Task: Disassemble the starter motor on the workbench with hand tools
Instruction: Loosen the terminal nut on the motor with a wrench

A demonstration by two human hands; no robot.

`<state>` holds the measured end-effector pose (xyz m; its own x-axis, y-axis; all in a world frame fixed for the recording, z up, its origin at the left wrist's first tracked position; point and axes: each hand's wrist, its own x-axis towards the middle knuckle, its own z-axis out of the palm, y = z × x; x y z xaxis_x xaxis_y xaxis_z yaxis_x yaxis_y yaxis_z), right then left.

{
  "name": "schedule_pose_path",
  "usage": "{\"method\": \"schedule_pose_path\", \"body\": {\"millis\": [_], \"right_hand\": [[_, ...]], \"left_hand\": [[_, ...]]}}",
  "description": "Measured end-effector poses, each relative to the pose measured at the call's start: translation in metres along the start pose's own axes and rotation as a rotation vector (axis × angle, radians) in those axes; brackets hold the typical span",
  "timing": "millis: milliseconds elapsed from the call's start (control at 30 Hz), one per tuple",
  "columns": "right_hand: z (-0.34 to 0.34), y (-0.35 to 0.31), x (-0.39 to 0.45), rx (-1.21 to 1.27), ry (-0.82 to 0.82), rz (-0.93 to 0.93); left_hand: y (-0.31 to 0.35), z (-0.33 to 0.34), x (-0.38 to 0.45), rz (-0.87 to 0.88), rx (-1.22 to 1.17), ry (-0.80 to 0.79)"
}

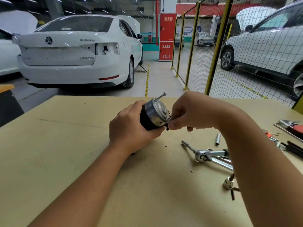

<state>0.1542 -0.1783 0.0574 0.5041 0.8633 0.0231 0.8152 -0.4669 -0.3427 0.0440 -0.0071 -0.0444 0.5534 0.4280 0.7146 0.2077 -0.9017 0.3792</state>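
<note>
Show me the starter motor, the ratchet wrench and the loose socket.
starter motor (155,113), head view, silver end cap.
ratchet wrench (203,155), head view, round ratchet head.
loose socket (217,139), head view, middle of barrel.

My tan board-topped table (65,153) | chrome ratchet wrench with extension (208,155) lying right | small silver socket (217,139) beyond it | silver nut (228,182) nearer me | black hex keys (293,147) at far right

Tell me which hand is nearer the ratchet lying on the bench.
Right. The right hand works at the motor's end cap, with its forearm passing just beside the ratchet. The left hand grips the motor's body, farther left of the ratchet.
</note>
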Motion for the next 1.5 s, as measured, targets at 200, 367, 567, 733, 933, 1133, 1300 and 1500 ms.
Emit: {"method": "schedule_pose_path", "body": {"millis": [200, 367, 567, 733, 933, 1133, 1300, 1500], "right_hand": [[0.038, 0.042, -0.028, -0.319, -0.301, 0.214], [0.04, 0.048, -0.035, -0.329, -0.29, 0.204], [0.021, 0.051, -0.03, -0.147, 0.058, 0.126], [0.004, 0.032, -0.032, 0.353, 0.209, 0.002], [0.028, 0.02, -0.019, 0.827, 0.072, 0.067], [0.021, 0.021, -0.02, 0.931, 0.12, 0.062], [0.021, 0.014, -0.019, 0.903, 0.195, 0.062], [0.017, 0.007, -0.025, 0.777, 0.193, 0.133]], "left_hand": [[-0.002, 0.004, 0.0, 0.012, 0.001, 0.011], [0.002, 0.0, -0.002, 0.002, -0.018, -0.014], [0.0, -0.002, -0.001, 0.011, -0.032, -0.005], [-0.003, -0.005, 0.003, 0.026, -0.123, -0.02], [-0.008, -0.011, 0.004, 0.02, -0.177, -0.085], [-0.007, -0.013, 0.004, 0.023, -0.215, -0.097], [-0.005, -0.013, 0.004, 0.034, -0.225, -0.082], [-0.005, -0.011, 0.004, 0.04, -0.217, -0.057]]}}
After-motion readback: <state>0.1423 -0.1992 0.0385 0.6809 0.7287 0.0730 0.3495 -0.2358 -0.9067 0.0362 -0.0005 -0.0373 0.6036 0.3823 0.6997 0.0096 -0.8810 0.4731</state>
